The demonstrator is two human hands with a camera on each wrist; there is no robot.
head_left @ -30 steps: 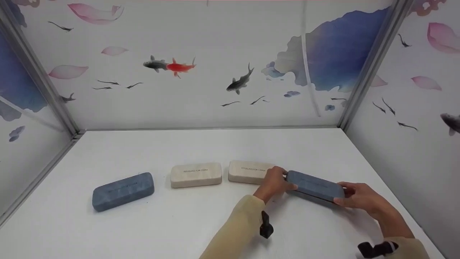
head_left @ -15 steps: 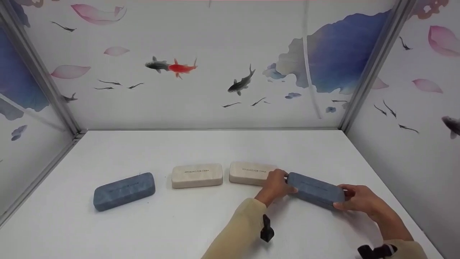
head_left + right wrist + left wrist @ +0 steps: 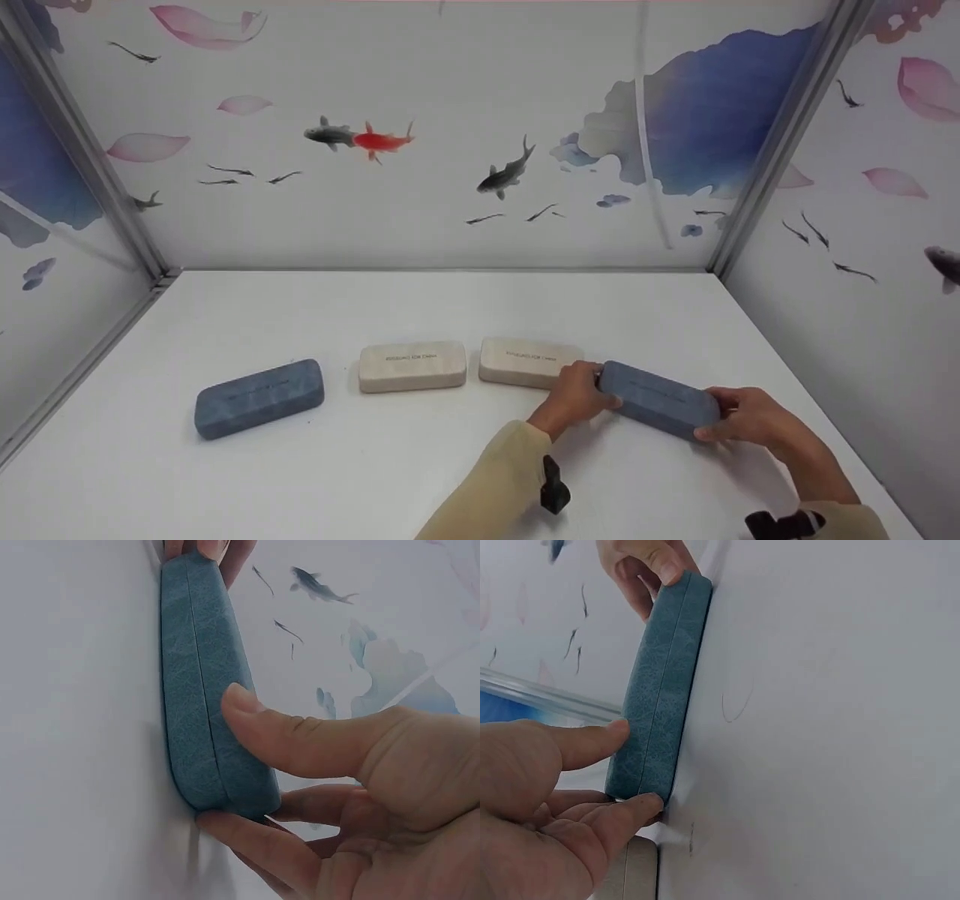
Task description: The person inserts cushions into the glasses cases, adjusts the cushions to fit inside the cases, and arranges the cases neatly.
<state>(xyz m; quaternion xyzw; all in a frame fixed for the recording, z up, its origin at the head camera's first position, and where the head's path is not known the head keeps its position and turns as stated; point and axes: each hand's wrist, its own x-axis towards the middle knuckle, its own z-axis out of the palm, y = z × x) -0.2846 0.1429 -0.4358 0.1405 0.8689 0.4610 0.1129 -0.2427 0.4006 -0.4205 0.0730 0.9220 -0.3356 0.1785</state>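
Note:
At the right of the table, a blue glasses case lies at a slant with its far lid face up. My left hand grips its left end, and my right hand holds its right end between thumb and fingers. In the left wrist view a thin seam runs along the side of the blue case, its two halves meeting. The right wrist view shows my right thumb pressed on the case's side, with fingers at its end. A beige glasses case sits just behind my left hand, partly covered by it.
Another beige glasses case lies left of the first one. Farther left is a second blue glasses case, tilted the other way. Printed panels wall in the white table at the back and sides.
A dark gap along the front side of the held blue case showed one second ago; now that side looks closed. Both hands keep their places at its ends.

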